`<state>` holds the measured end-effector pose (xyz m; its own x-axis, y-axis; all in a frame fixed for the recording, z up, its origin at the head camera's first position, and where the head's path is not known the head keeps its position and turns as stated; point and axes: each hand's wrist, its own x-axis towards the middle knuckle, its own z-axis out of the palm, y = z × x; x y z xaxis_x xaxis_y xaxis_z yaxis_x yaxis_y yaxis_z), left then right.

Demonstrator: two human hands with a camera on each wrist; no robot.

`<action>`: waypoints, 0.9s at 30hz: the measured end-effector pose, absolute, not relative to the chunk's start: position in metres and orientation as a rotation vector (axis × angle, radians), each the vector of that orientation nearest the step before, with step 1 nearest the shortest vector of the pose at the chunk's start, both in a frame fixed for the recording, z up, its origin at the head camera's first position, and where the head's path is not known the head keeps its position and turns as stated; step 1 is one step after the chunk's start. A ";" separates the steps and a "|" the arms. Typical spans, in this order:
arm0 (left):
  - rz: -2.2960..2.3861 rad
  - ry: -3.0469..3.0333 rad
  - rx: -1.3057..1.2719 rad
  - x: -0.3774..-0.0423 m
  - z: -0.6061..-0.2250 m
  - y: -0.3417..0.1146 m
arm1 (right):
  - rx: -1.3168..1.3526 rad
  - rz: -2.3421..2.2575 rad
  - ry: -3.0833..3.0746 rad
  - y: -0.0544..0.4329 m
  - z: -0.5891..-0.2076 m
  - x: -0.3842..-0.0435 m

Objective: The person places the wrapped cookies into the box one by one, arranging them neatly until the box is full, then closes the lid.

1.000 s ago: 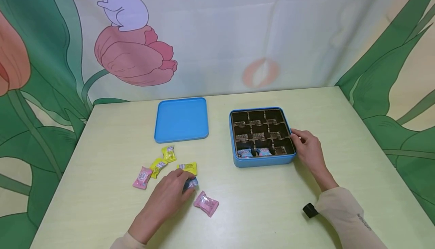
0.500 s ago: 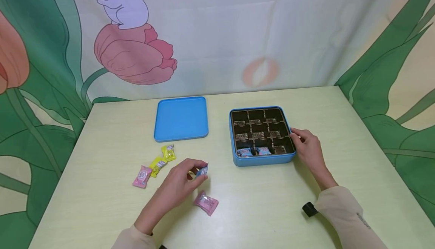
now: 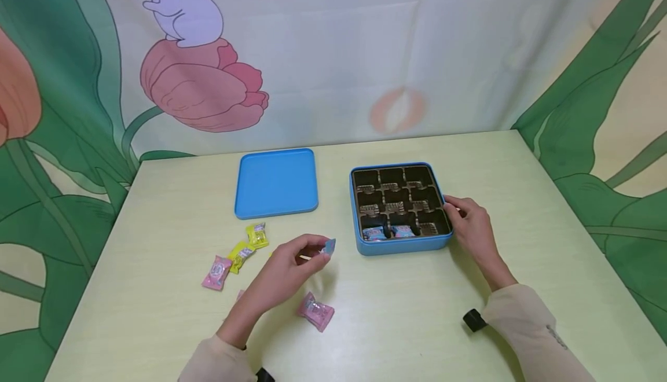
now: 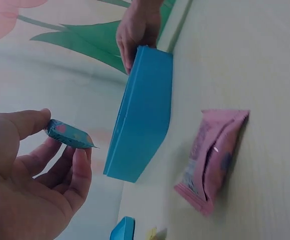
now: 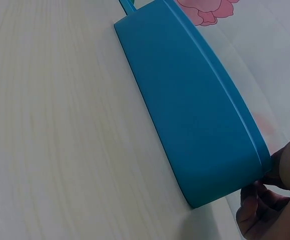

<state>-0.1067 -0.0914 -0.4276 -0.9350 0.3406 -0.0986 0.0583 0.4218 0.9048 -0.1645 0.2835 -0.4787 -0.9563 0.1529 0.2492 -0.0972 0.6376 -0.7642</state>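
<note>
A small blue-wrapped candy (image 3: 329,246) is pinched between the thumb and fingertips of my left hand (image 3: 285,271), raised above the table. In the left wrist view the candy (image 4: 70,135) shows pink spots on its wrapper. My right hand (image 3: 472,227) grips the right side of a blue square box (image 3: 403,248), thumb at its rim. Inside the box is a dark divided tray (image 3: 394,207). Its front left and front middle compartments hold blue candies (image 3: 402,231). In the right wrist view the box wall hides part of the right hand (image 5: 270,200).
A blue lid (image 3: 276,184) lies left of the box. Nearer are two yellow candies (image 3: 241,256) and a pink candy (image 3: 216,272). Another pink candy (image 3: 316,312) lies right of the left forearm. Bits of pink and yellow wrapper peep out from behind the left hand and wrist.
My left hand has picked up the blue candy from the table and carried it up and right, towards the box. The right hand stays at the box.
</note>
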 end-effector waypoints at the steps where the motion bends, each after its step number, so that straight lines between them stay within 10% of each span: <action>1: 1.533 2.397 0.356 -0.108 -0.427 -0.090 | -0.044 1.224 -2.570 0.284 -0.478 -0.164; 27: 1.685 2.270 0.412 -0.123 -0.414 -0.046 | -0.054 1.251 -2.559 0.283 -0.476 -0.165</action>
